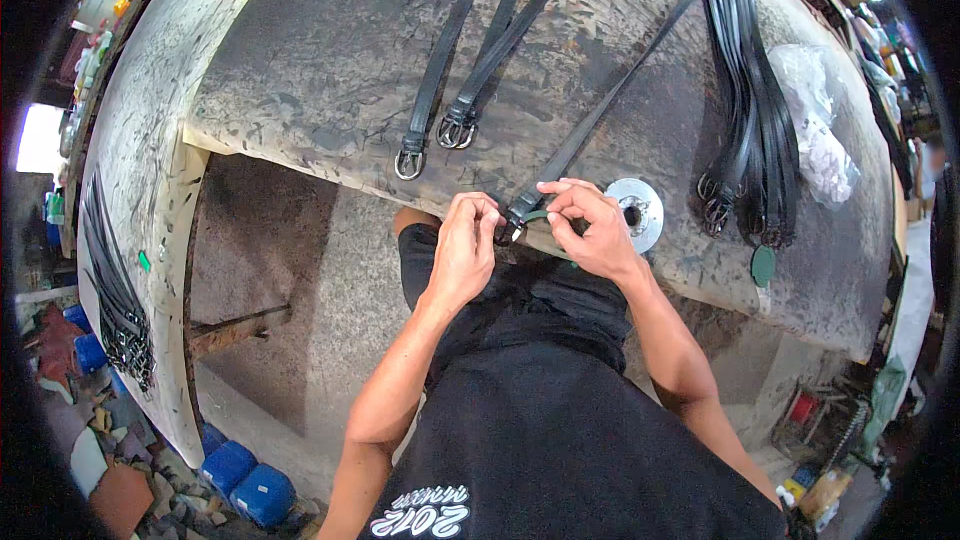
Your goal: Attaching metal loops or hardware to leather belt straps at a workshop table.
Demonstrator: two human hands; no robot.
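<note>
A black belt (610, 110) slants down the worn tabletop to the near edge, its buckle end between my two hands. My left hand (467, 251) is closed, fingertips pinching that buckle end; the fingers partly cover the buckle. From the left, my right hand (592, 230) meets it, with thumb and fingers closed on a thin green strip (545, 247) that curves beside the belt. How the strip joins the belt is too small to tell. Right beside my right hand lies a round silvery disc (650, 212) with a hole in its middle.
Several black belts (470, 80) with silver buckles lie ahead on the table (330, 60). A thick bundle of belts (745, 110) is at right, with a green oval tag (763, 266) and a clear plastic bag (815, 130). More belts (115, 290) hang at far left, above blue containers (262, 493).
</note>
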